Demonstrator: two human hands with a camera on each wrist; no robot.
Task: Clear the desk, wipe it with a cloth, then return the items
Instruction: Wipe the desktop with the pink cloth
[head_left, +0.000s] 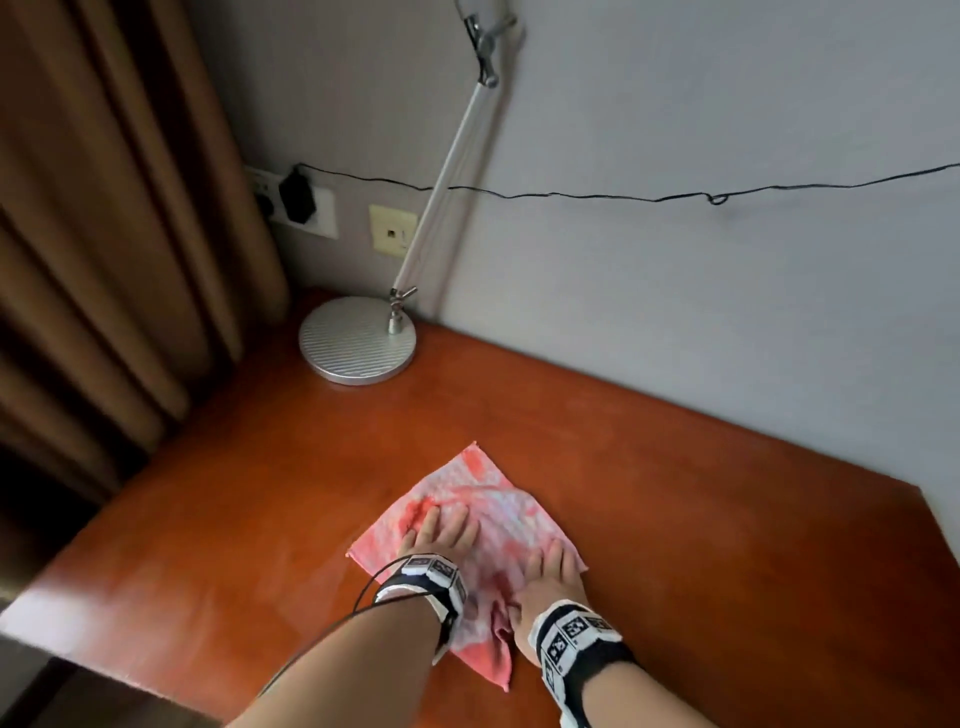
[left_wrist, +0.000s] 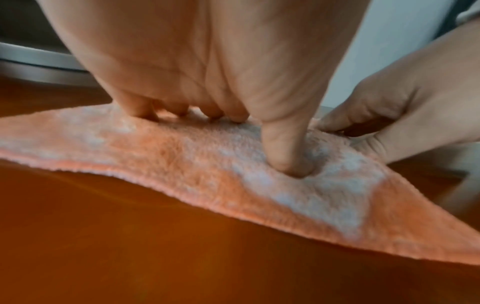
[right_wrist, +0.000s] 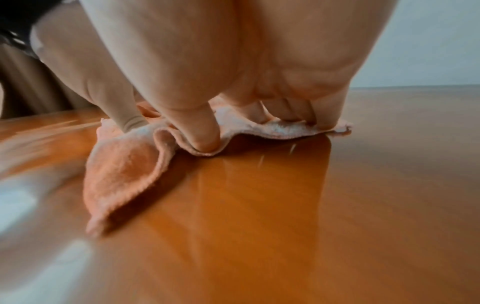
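- Both wrists wear black-and-white marker bands, nearest the head view.
- Left hand (head_left: 439, 532) lies palm down on the cloth (head_left: 493, 499), fingers fairly straight, tips and thumb pressing into the pile; its grip holds nothing, it only presses.
- Right hand (head_left: 550, 577) lies beside it on the cloth's near right part, fingers spread and pressing down; the thumb pushes a fold of the edge up against the surface (head_left: 675, 519). No closed grip here either.
- Cloth, pink-orange with pale patches, lies spread mid-surface, one corner pointing toward the wall, a crumpled flap trailing toward the person between the wrists.
- Lamp (head_left: 357, 340) stands on its round silver base at the far left corner, well apart from the cloth.
- Brown curtain (head_left: 104, 234) hangs at left.
- Black cord (head_left: 571, 196) runs along the wall from a plug.
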